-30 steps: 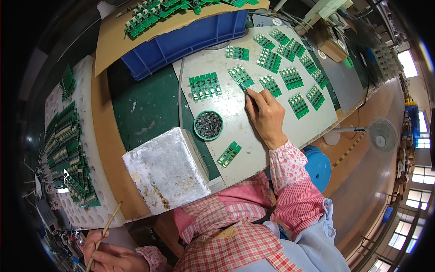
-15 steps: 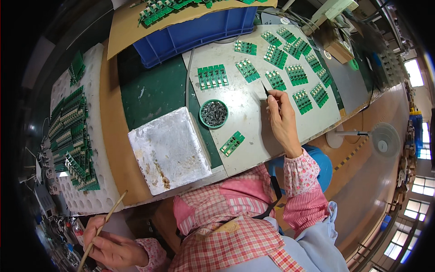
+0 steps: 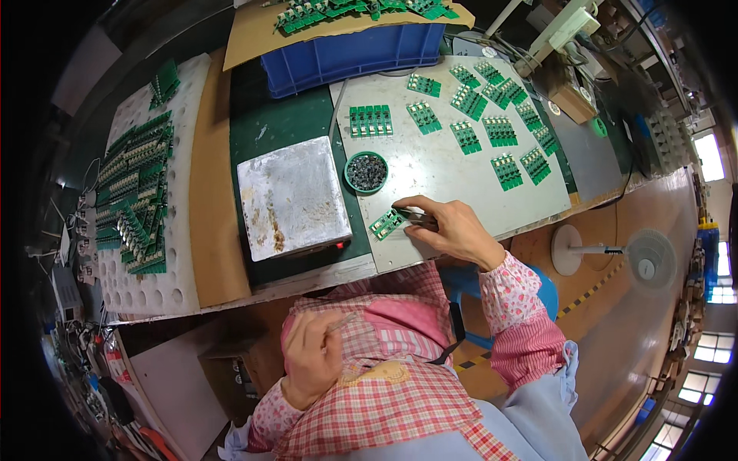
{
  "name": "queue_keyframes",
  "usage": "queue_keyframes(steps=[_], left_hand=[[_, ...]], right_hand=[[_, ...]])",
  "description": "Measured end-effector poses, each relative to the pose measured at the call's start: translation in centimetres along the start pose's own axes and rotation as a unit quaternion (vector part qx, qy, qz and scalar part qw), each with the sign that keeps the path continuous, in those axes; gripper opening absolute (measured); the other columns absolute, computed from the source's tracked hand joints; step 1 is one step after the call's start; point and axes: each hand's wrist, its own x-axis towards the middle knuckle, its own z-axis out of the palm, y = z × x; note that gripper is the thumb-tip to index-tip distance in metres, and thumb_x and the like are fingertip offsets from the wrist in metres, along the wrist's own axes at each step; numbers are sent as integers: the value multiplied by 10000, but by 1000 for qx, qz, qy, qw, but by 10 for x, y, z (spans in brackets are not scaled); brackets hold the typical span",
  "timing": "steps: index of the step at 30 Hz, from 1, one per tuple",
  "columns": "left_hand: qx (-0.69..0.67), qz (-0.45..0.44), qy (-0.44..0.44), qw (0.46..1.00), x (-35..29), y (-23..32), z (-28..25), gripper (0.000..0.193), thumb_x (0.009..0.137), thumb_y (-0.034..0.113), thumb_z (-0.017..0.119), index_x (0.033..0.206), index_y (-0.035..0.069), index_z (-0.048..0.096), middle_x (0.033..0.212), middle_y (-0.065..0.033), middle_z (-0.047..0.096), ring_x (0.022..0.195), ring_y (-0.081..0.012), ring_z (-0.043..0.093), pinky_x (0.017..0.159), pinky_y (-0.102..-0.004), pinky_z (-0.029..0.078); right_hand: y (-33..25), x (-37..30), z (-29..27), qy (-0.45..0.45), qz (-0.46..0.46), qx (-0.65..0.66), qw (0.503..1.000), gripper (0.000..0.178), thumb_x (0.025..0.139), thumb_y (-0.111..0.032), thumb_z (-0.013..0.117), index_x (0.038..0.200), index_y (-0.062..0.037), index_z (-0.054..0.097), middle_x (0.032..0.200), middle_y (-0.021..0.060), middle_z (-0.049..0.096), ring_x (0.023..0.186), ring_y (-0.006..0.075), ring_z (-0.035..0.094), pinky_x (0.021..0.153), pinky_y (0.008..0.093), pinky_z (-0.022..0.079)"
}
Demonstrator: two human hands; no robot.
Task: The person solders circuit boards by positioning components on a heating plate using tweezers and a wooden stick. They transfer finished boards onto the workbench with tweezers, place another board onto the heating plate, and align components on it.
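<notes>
My right hand [image 3: 455, 230] is closed on dark, slim tweezers [image 3: 415, 214], their tip at a small green circuit board [image 3: 385, 226] near the table's front edge. Its fingertips are at the board's right end. Left of that hand sits a round green dish [image 3: 347, 172] full of small black parts [image 3: 367, 174]. My left hand [image 3: 314, 357] is raised over my checked apron, off the table; motion smears its fingers, and whether it holds anything is unclear. Beyond my right hand, several green circuit boards [image 3: 500, 131] with white parts lie spread on a pale sheet [image 3: 438, 173].
A worn silvery square block [image 3: 292, 196] stands left of the dish. Farther left, white foam [image 3: 181, 261] carries heaped circuit boards [image 3: 138, 192]. At the back is a blue crate [image 3: 354, 61] under cardboard with more boards. A blue stool [image 3: 547, 296] stands below the table edge.
My right hand with the tweezers has moved left and nearer to the single board. My left hand has moved right over my lap; the thin stick it held no longer shows.
</notes>
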Motion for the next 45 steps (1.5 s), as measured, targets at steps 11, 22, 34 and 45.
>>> queue_keyframes(steps=[11, 22, 34, 45], left_hand=[[-10, -90, -63, 994, 34, -9, 86, 538, 874, 124, 652, 1318, 18, 369, 704, -162, 602, 579, -289, 605, 554, -382, 460], [107, -114, -156, 975, 57, -14, 92, 565, 823, 240, 714, 1238, 18, 401, 900, -261, 656, 741, -439, 635, 643, -481, 492], [88, -109, -166, 976, 56, -19, 92, 388, 840, 193, 694, 1096, 22, 457, 843, -221, 650, 753, -408, 633, 637, -474, 469], [85, -86, -165, 979, 57, -23, 86, 328, 851, 192, 680, 1059, 29, 485, 777, -203, 629, 703, -398, 597, 625, -466, 450]], right_hand=[[13, -40, 6, -18, -32, -1, 999, 328, 831, -224, 694, 1135, -159, 591, 737, 110, 675, 626, 272, 645, 583, 345, 461], [12, -116, 31, 127, 129, 112, 977, 275, 996, -219, 457, 1116, 8, 553, 834, 185, 620, 754, 296, 622, 703, 375, 475], [9, -122, 60, 118, 206, 361, 902, 301, 973, -194, 543, 1167, 30, 597, 695, 0, 598, 595, 40, 486, 533, 200, 384], [4, -107, 53, 63, 219, 456, 860, 295, 987, -213, 514, 1151, 7, 625, 634, -33, 562, 571, 14, 452, 498, 182, 331]])
